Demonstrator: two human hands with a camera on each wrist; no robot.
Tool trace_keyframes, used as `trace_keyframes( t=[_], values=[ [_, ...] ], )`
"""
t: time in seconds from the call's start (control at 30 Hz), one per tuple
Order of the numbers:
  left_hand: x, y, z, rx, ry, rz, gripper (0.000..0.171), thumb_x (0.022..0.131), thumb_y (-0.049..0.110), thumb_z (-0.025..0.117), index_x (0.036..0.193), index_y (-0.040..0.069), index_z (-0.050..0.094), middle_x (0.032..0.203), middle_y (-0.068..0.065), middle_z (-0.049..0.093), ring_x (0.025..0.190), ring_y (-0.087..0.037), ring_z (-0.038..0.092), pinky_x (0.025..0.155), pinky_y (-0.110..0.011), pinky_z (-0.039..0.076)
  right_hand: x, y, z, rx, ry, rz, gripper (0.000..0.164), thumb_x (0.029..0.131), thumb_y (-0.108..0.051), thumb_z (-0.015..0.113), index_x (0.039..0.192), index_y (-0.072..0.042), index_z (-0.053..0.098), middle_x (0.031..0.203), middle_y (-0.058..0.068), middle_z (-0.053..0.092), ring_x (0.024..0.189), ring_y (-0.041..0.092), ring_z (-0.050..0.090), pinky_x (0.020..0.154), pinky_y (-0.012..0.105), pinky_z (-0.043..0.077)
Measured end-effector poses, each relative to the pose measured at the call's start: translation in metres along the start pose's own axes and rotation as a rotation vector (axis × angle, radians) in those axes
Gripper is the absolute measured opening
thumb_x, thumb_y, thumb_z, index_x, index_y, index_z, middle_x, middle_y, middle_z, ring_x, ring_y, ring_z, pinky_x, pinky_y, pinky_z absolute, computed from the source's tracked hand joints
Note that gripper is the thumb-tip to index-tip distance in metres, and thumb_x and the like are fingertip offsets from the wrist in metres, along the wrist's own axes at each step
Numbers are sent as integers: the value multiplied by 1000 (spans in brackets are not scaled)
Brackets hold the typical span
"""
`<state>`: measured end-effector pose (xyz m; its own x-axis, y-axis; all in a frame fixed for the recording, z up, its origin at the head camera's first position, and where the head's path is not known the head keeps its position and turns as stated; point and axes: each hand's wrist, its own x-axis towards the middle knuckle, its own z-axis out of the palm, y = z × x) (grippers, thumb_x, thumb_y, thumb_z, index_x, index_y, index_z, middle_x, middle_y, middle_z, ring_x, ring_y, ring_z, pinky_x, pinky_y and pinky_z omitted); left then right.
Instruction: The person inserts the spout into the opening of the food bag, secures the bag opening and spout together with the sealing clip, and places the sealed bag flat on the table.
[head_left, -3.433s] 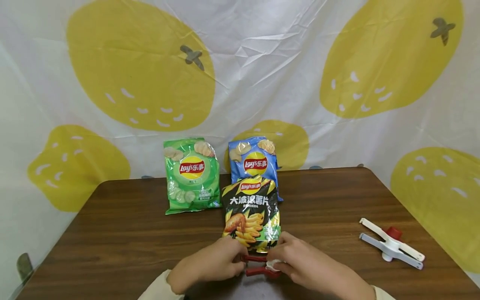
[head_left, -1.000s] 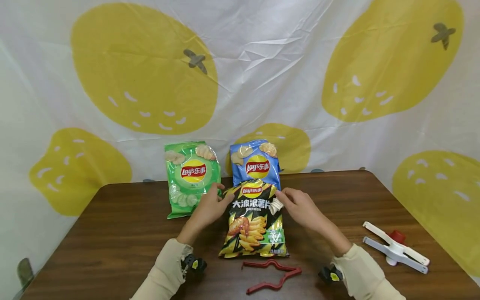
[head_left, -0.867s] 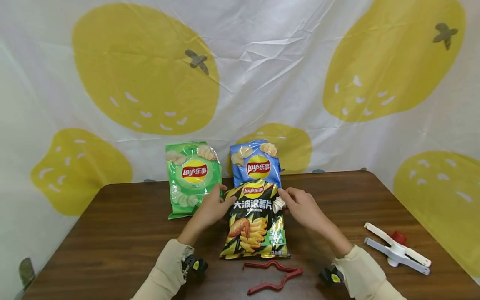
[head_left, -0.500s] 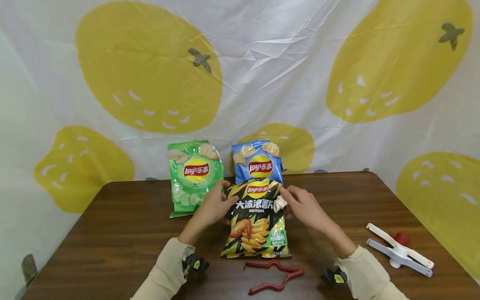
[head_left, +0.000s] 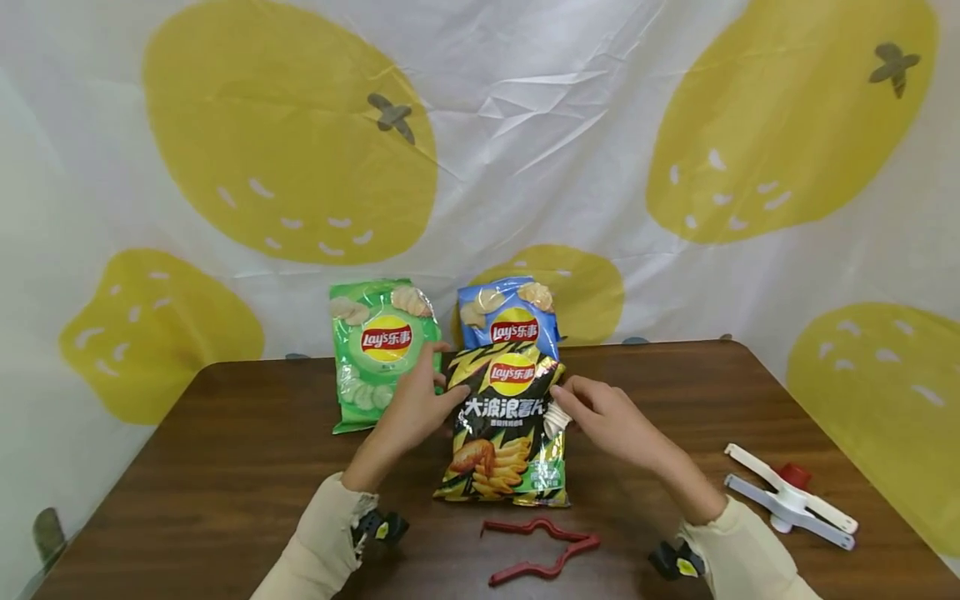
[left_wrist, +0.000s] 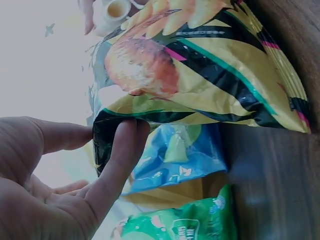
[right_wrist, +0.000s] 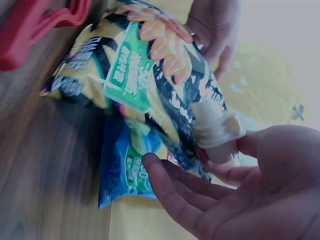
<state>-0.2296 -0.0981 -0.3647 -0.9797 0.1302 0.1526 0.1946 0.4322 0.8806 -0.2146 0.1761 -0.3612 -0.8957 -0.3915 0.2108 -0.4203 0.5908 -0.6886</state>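
A black and yellow chip bag [head_left: 506, 433] stands tilted on the brown table [head_left: 225, 450], its top raised. My left hand [head_left: 416, 408] pinches its upper left edge between thumb and forefinger [left_wrist: 125, 140]. My right hand [head_left: 600, 412] grips the upper right edge, fingers behind the bag [right_wrist: 150, 75], and the thumb holds a small white ribbed piece [right_wrist: 215, 130] against it. A red clip [head_left: 542, 550] lies spread open on the table just in front of the bag, touched by neither hand.
A green chip bag [head_left: 382, 350] and a blue chip bag [head_left: 510, 317] lean on the lemon-print cloth behind. A white clip with a red part [head_left: 787, 496] lies near the table's right edge.
Both hands left the red clip, which now lies on the table, and moved to the black bag's top corners. Over the last second the bag's top has come up.
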Motion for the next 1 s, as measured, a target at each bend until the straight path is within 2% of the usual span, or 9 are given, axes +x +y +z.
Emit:
trace_keyframes(
  t=[0.1,0.23,0.5,0.67,0.77,0.9,1.0],
  values=[
    [-5,3,-3,26,21,23,73,92,13,70,151,15,27,110,-25,61,53,-35,65,51,-44,55,-6,1,-2,-28,-23,-18,36,106,-40,45,81,-15,54,68,-2,49,63,14,50,61,30,44],
    [-16,6,-7,56,33,79,81,91,11,73,154,18,22,112,-23,63,59,-27,65,54,-36,53,-13,0,-4,1,-16,-45,35,106,-39,46,81,-17,54,68,-2,47,61,12,46,60,29,44],
    [-37,14,-7,0,30,188,86,91,4,71,156,30,20,118,-21,55,60,-21,65,50,-34,52,-12,-9,-7,-16,127,-143,20,104,-34,52,91,-24,63,69,-1,52,60,10,44,56,28,39],
    [-43,16,-7,103,59,233,87,88,3,74,154,30,25,114,-19,57,59,-15,60,52,-31,52,-10,-11,-4,-9,119,-177,16,104,-30,54,96,-22,66,72,-6,54,62,10,47,57,28,41],
    [-44,19,-8,166,69,259,88,86,4,76,154,31,26,109,-16,60,61,-14,56,55,-31,50,-12,-11,-4,-11,144,-196,12,103,-27,56,97,-23,66,74,-8,56,62,11,50,57,28,43],
    [-45,23,-8,184,86,271,89,85,5,77,153,33,27,109,-13,61,63,-15,55,57,-31,49,-15,-11,-3,-11,198,-236,8,102,-23,59,98,-23,66,74,-8,57,62,13,52,56,29,44],
    [-44,23,-8,203,94,295,87,85,3,76,153,30,29,117,-12,63,68,-16,57,60,-32,50,-15,-10,-3,-18,207,-250,7,101,-22,59,98,-22,65,72,-6,57,60,12,51,55,28,44]
  ],
)
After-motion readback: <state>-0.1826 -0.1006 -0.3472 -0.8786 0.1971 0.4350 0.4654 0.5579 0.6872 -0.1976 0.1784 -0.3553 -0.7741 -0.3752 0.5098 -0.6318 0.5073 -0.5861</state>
